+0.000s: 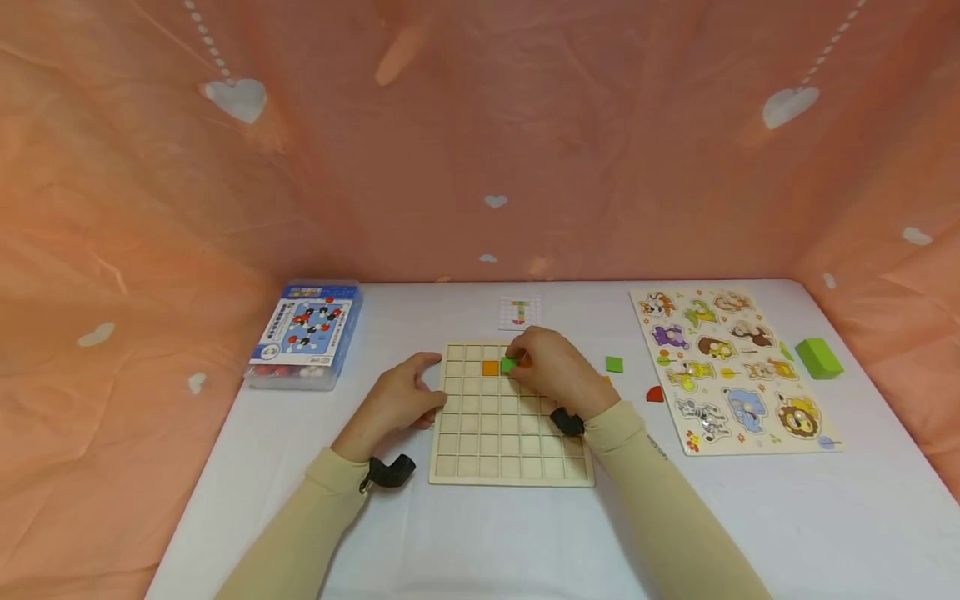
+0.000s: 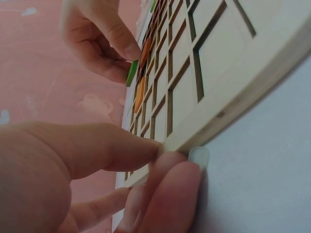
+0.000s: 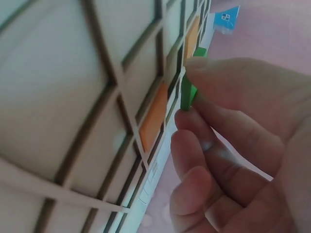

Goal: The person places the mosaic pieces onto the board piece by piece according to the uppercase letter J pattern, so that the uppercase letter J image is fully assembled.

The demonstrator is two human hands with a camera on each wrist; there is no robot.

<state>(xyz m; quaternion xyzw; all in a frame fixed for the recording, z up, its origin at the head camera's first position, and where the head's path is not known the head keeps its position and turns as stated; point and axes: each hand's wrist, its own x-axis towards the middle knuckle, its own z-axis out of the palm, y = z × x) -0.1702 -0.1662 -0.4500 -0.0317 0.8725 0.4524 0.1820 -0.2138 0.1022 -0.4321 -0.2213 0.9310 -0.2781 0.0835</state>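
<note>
A wooden grid board [image 1: 491, 421] lies flat on the table. My right hand [image 1: 553, 371] pinches a green square tile [image 3: 186, 92] between thumb and fingers. The tile stands tilted over the upper row of cells, beside an orange tile [image 1: 491, 367] set in the board. Another orange tile [image 3: 154, 119] shows in the right wrist view; the right hand mostly covers it from above. At the board's left edge, my left hand [image 1: 397, 400] rests with thumb and index finger spread apart against the rim, its other fingers bent at the side.
Behind the board lies a small pattern card [image 1: 520, 312]. To its right are a loose green square [image 1: 614, 364] and a red quarter-round piece [image 1: 655, 393]. An animal puzzle board [image 1: 720, 350] and green block [image 1: 819, 358] lie farther right. A plastic box [image 1: 306, 333] stands at left.
</note>
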